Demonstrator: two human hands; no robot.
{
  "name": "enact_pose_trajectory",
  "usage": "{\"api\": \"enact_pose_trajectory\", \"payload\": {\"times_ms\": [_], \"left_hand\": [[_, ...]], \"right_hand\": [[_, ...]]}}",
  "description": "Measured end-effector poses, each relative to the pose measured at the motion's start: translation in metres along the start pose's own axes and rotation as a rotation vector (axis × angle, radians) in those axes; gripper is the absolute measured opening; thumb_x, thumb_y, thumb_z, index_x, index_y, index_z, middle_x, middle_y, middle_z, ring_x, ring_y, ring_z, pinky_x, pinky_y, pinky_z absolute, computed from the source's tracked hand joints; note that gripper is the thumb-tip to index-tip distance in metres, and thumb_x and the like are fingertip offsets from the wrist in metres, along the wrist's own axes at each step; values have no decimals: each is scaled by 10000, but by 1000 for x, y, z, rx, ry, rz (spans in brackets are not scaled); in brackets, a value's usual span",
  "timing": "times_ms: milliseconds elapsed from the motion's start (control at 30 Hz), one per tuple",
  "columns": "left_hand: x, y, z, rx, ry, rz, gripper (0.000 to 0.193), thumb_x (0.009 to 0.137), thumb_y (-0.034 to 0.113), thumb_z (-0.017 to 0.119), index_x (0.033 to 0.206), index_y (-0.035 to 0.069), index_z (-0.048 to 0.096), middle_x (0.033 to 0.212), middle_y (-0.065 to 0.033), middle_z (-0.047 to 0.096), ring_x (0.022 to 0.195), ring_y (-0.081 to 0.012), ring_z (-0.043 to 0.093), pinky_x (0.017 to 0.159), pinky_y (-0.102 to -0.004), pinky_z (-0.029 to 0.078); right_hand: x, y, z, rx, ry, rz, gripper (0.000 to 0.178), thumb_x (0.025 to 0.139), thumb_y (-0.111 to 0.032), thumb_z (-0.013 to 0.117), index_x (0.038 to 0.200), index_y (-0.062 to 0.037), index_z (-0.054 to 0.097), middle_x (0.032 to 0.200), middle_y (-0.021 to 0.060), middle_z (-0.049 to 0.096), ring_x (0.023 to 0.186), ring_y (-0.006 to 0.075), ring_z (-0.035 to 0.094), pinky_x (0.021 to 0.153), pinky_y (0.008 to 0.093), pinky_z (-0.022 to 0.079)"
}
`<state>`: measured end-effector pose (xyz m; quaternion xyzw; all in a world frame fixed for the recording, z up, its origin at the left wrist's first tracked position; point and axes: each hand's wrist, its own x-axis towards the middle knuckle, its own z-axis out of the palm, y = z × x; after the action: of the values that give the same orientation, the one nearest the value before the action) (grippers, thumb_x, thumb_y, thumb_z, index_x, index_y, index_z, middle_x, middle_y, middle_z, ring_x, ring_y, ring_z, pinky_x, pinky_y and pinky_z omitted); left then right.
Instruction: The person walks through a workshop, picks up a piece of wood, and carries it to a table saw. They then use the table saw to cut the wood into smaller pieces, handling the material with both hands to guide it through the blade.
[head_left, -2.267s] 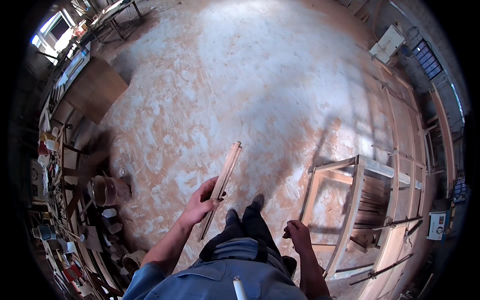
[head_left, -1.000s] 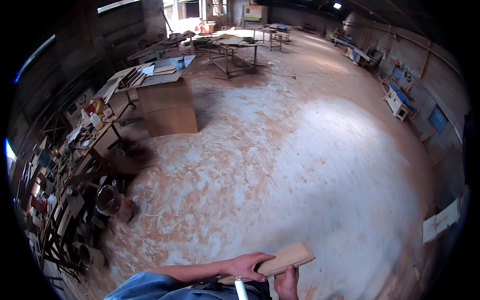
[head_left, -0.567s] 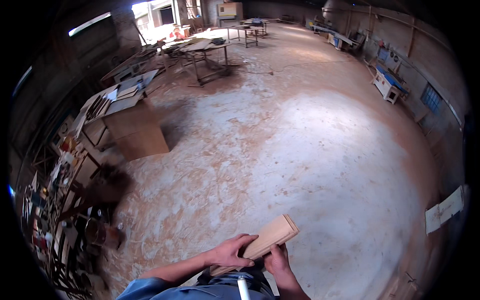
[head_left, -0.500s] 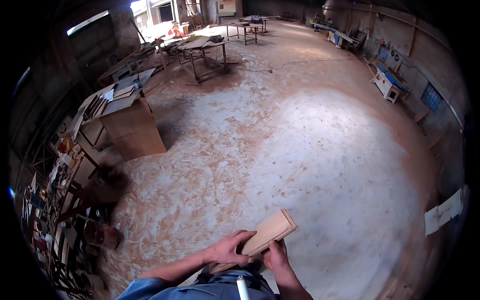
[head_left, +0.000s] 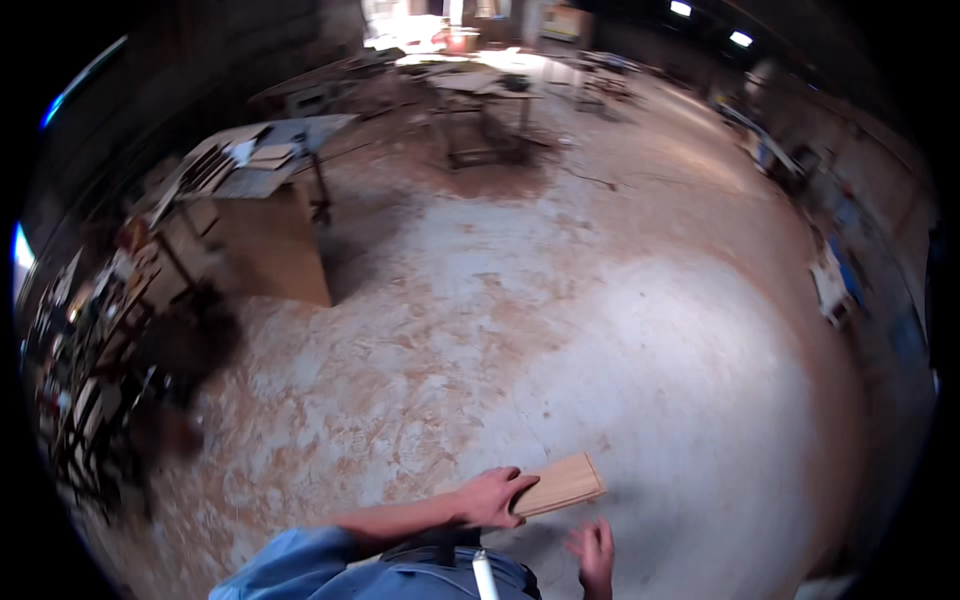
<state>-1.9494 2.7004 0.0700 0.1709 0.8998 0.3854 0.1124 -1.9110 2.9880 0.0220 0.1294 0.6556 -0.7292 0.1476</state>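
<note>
My left hand [head_left: 492, 497] grips the near end of a short stack of flat wooden boards [head_left: 560, 483], its fingers wrapped over the edge. The boards are pale brown and lie one on another, held in front of my waist with their far end pointing right. Below and to the right of them, my right hand [head_left: 594, 550] is apart from the wood, somewhat blurred, with its fingers loosely spread and nothing in them. A white stick-like item [head_left: 484, 575] shows against my blue clothing.
On the left stands a workbench [head_left: 335, 127] with wooden pieces on it and a large brown panel [head_left: 270, 240] at its front. Cluttered shelving [head_left: 95, 370] runs along the near left. Another worktable [head_left: 470, 80] is farther back. Blue-and-white equipment [head_left: 835, 280] lines the right wall.
My right hand has let go of the boards and moved down and right of them. The left hand keeps its hold. The view has turned left, shifting the room rightward.
</note>
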Motion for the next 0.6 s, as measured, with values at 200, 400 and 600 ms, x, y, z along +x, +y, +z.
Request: {"api": "enact_pose_trajectory", "payload": {"times_ms": [200,400,600], "left_hand": [[141,-125,-30,259,-275,-542,567,660,332,663,1175,113,574,1071,-205,604,1023,-363,585,860,-423,490],[175,-289,-11,181,-275,-220,823,658,275,759,1397,177,409,1322,-163,499,1238,-305,464,1006,-382,383],[180,-324,-18,-76,-422,-1113,871,530,406,805,1284,79,518,1203,-166,595,1129,-297,558,945,-368,451]], "right_hand": [[-6,111,-196,264,731,840,482,936,-422,521,1303,-114,466,992,180,611,838,261,608,644,387,513],[56,98,-189,302,663,978,461,934,-409,529,1261,-85,505,956,174,625,771,262,612,617,382,514],[302,23,-223,233,488,639,444,931,-397,538,1218,-57,545,919,168,639,705,262,616,590,376,515]]}}
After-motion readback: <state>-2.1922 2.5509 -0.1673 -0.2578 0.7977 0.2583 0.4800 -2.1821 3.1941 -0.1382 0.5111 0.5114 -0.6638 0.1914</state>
